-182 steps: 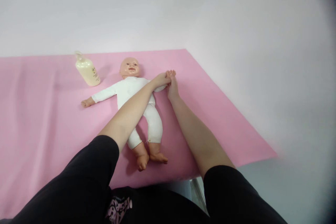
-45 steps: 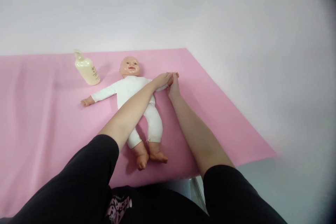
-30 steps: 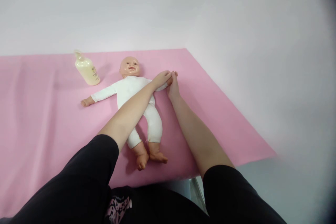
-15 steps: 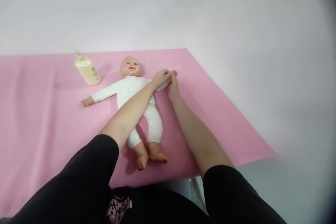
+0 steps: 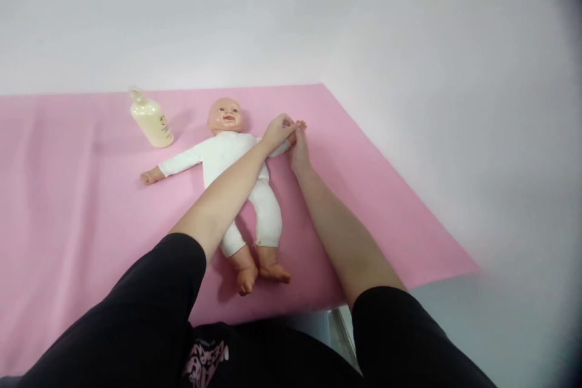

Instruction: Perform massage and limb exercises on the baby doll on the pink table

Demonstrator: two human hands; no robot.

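A baby doll point(image 5: 227, 157) in a white bodysuit lies on its back on a pink sheet point(image 5: 68, 206), head toward the wall. My left hand point(image 5: 277, 131) reaches across the doll's chest and closes on the doll's arm on the right side. My right hand point(image 5: 299, 148) holds that same arm's hand from below; the doll's small hand is mostly hidden between my fingers. The doll's other arm point(image 5: 175, 165) stretches out to the left, and its bare feet point(image 5: 261, 273) point toward me.
A cream lotion bottle point(image 5: 150, 119) with a pump top stands on the sheet left of the doll's head. The sheet's right edge runs diagonally, with a pale surface beyond it. A white wall stands behind.
My left hand has crept slightly up and along the doll's arm over the last seconds, fingers shifting against it. My right hand stays put. The doll and bottle have not moved.
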